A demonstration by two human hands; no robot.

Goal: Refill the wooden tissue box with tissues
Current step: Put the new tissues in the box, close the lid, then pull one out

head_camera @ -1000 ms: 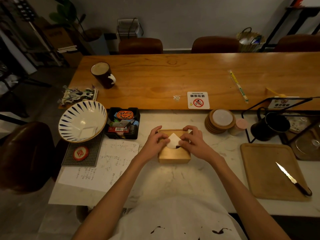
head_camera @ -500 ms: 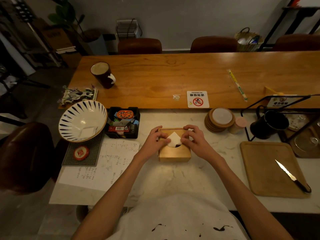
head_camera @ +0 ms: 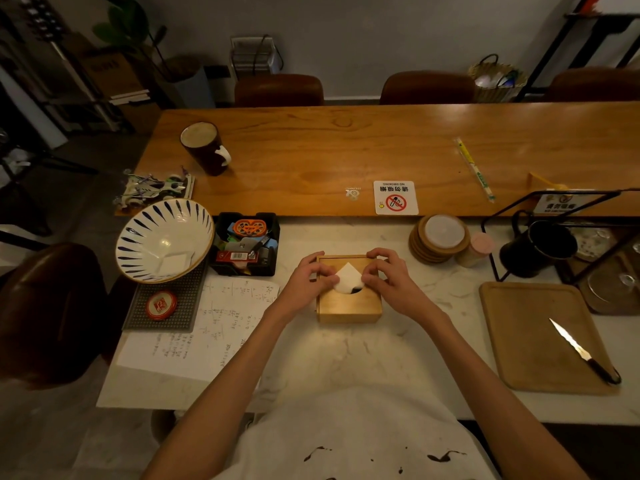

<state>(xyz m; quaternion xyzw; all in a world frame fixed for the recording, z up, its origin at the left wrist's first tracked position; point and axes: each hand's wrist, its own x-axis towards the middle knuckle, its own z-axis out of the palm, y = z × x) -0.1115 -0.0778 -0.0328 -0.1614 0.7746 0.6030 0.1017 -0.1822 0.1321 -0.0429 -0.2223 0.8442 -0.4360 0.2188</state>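
Marble counter [head_camera: 346, 358] carries the wooden tissue box [head_camera: 349, 303] between both hands. Left hand [head_camera: 308, 282] and right hand [head_camera: 389, 282] pinch the white tissue [head_camera: 348, 280] (its tip stands up); better to pull it gently, evenly through the opening.

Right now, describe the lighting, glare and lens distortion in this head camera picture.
Head view: dim, warm light, brightest on the white marble counter around the square wooden tissue box; corners fall dark. Glare spots show inside the blue-striped white bowl and on the steel knife blade. Wide-angle distortion bows the long orange-brown wooden table and splays the forearms. The left hand and right hand look sharp.
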